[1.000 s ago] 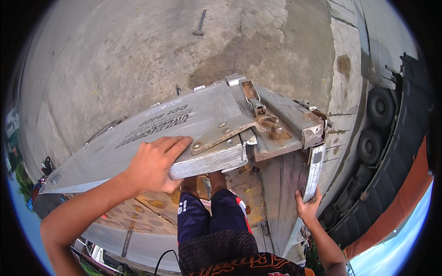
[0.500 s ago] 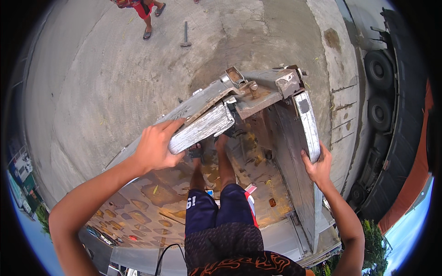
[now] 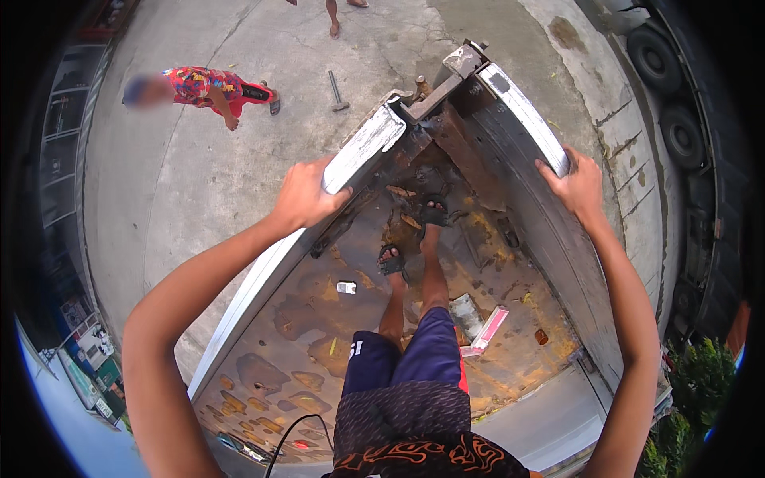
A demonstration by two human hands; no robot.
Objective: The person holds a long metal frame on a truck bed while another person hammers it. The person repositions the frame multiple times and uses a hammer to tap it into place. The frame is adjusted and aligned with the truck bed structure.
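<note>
I stand in a rusty metal truck bed [image 3: 271, 319] with a patched, wet-looking floor. My left hand [image 3: 309, 196] is closed over the white top rail [image 3: 368, 142] of the left side panel, its thumb on the inner side. The white top rail [image 3: 522, 105] of the right side panel is gripped by my right hand [image 3: 577, 185]; some of its fingers are hidden on the outer side. Between the rails' far ends is a worn metal corner joint [image 3: 434, 97]. My sandalled feet [image 3: 392, 261] are inside the bed, apart on its floor.
A red and white box [image 3: 490, 328] and a small white packet [image 3: 346, 287] lie on the bed floor. Outside, a hammer [image 3: 336, 92] rests on concrete near a person [image 3: 209, 88] in red. Another person's legs [image 3: 331, 16] show farther off. Large truck wheels [image 3: 684, 137] stand at right.
My view has shifted, showing more of the bed floor. Both hands still grip the rails. My feet show farther apart, and the person in red has come further into view.
</note>
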